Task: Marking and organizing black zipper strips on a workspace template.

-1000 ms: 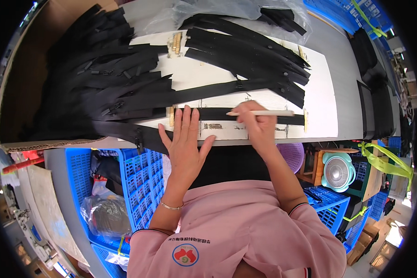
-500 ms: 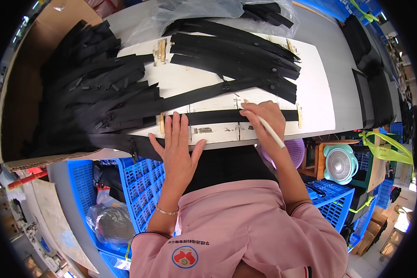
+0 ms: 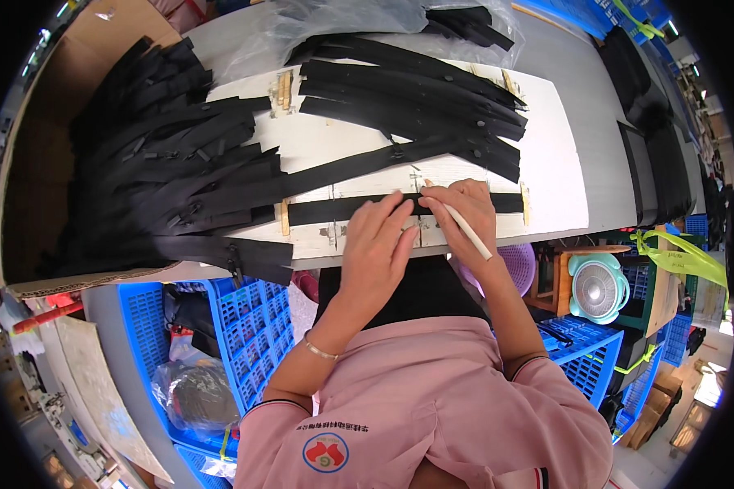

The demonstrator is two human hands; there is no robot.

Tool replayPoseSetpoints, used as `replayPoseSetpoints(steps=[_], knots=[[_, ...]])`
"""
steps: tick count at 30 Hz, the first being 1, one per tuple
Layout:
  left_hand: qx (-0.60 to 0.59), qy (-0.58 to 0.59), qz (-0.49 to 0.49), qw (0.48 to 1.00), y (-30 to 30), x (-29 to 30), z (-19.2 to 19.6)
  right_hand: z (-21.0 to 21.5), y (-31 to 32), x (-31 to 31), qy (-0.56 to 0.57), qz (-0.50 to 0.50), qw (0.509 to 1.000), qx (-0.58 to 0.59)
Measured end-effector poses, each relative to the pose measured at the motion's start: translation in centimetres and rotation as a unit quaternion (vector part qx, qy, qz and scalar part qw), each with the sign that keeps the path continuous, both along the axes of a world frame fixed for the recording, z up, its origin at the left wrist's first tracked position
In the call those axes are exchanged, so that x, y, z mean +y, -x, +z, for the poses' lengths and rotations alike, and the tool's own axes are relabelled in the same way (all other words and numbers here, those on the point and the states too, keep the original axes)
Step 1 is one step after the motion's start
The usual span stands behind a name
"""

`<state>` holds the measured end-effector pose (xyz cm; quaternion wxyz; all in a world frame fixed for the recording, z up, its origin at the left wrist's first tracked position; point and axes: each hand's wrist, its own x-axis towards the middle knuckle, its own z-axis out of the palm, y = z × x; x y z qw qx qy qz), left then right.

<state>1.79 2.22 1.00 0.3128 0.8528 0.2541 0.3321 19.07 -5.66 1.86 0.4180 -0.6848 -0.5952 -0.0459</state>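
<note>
A black zipper lies straight across a white marked board, between small wooden stops at its two ends. My left hand rests at the middle of this zipper, fingers stretched over it and thumb apart. Close beside it, my right hand has a white pencil in its grip, slanting down toward the wrist. The right fingertips touch the zipper near the board's centre mark. Whatever lies under the fingertips is hidden. More black zippers with sliders lie on the board farther up.
A cardboard box on the left spills a heap of black zippers onto the table. Clear plastic wrap lies at the back. Black cases stand on the right. Below the table are blue crates, a purple basket and a fan.
My left hand has moved right, from the zipper's left end to its middle, beside my right hand. The right hand, with the pencil, has shifted only slightly left.
</note>
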Motion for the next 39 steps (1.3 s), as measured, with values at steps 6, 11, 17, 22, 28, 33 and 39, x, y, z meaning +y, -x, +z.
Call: replayPoseSetpoints(steps=[6,11,17,22,28,33,39], knots=[[-0.02,-0.038,0.04,0.998,-2.6,0.6,-0.9,-0.1,-0.1,0.3,-0.015,-0.031,0.999,0.023],[-0.02,-0.038,0.038,0.998,-2.9,0.6,-0.9,0.8,-0.3,0.1,0.002,-0.049,0.989,0.142],[-0.028,-0.038,0.04,0.998,-2.9,0.7,-0.9,-1.1,-0.2,0.5,0.035,-0.024,0.955,0.295],[-0.034,-0.041,0.048,0.997,-2.9,0.6,-1.1,-1.1,-0.4,0.5,0.034,0.005,0.977,0.212],[-0.024,-0.023,0.049,0.998,-2.8,0.6,-1.0,-1.2,-0.5,0.6,0.04,0.009,0.989,0.14],[-0.024,-0.019,0.048,0.998,-2.7,0.7,-1.1,-1.1,-0.4,0.0,0.038,0.013,0.986,0.164],[-0.021,-0.016,0.048,0.998,-2.7,0.7,-1.0,-1.2,-0.7,0.2,-0.003,0.065,0.982,0.176]])
